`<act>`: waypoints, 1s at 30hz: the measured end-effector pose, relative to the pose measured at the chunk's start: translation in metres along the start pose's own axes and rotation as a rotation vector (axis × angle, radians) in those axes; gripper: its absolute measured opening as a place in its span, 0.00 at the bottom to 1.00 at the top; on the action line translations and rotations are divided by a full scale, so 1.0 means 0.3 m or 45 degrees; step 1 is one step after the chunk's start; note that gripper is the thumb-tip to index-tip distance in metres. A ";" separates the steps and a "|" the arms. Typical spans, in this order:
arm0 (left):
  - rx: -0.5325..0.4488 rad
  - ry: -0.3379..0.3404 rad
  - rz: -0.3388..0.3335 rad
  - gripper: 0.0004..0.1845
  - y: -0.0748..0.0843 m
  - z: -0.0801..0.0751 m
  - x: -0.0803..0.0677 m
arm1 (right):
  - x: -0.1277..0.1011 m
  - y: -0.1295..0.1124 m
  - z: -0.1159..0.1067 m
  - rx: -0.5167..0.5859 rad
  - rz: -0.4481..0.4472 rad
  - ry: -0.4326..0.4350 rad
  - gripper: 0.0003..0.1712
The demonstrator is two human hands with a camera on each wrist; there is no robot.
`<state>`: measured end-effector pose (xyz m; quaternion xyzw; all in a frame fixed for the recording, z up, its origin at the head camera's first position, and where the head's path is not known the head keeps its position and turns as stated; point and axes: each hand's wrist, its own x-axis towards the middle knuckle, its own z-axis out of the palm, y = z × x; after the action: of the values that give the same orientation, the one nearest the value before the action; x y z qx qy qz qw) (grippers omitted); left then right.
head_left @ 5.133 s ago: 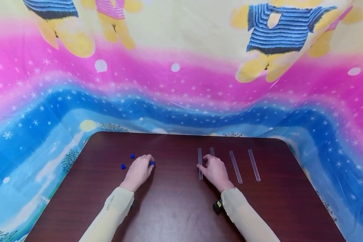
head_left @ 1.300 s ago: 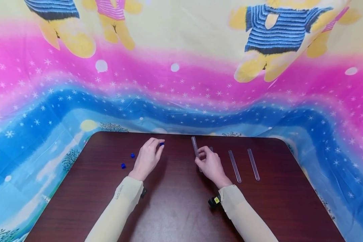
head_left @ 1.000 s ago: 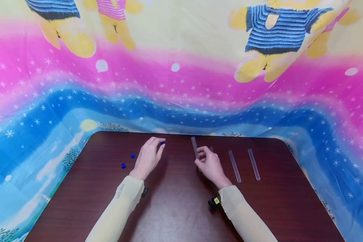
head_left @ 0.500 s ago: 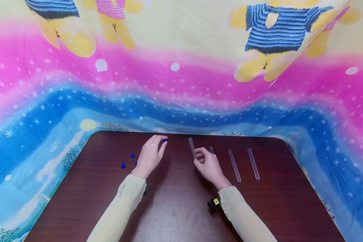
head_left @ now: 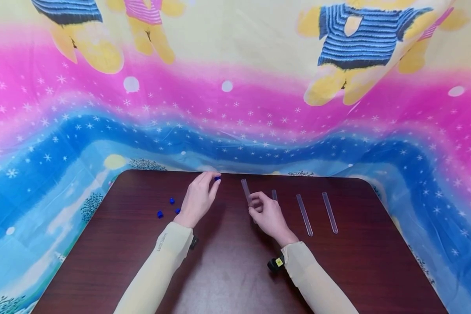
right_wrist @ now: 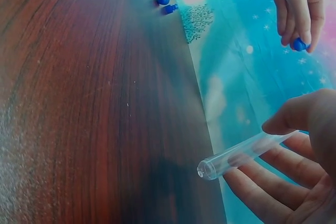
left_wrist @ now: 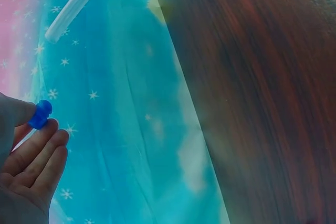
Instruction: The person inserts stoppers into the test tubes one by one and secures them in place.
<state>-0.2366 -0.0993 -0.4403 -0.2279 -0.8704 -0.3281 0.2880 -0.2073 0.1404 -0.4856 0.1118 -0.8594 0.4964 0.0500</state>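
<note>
One clear test tube (head_left: 245,190) tilted above the counter (head_left: 227,270), pinched between thumb and fingers of the right hand (head_left: 271,216); three more lying on the counter: inner test tube (head_left: 274,195), partly hidden behind the same hand, then middle test tube (head_left: 304,215) and outer test tube (head_left: 329,213), all apart. Tube total: four.

One blue stopper (head_left: 217,178) pinched at thumb and fingertip of the left hand (head_left: 198,196); three on the counter to the left: far stopper (head_left: 172,201), outer stopper (head_left: 159,214), near stopper (head_left: 177,211) just beside the wrist. Stopper total: four. Hands well apart; held tube and held stopper not touching.

Handling, judged: tubes probably light, stiff, smooth, prone to roll or slip; glass or plastic, cannot tell, so best treated as fragile. Best hold: mid-barrel, light pinch, mouth left free. Stoppers probably very light, slightly springy; best taken by the wider head, plug exposed.
</note>
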 end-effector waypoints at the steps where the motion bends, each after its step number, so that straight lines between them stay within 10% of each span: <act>1: -0.002 0.001 0.001 0.11 0.003 0.000 0.002 | 0.000 0.000 0.001 0.002 -0.002 -0.003 0.19; 30: -0.131 -0.075 -0.108 0.11 0.055 0.028 0.039 | -0.003 -0.007 0.014 -0.008 -0.054 -0.099 0.19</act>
<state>-0.2385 -0.0798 -0.4305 -0.2148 -0.8694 -0.3774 0.2358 -0.2058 0.1360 -0.4862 0.1490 -0.8597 0.4878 0.0275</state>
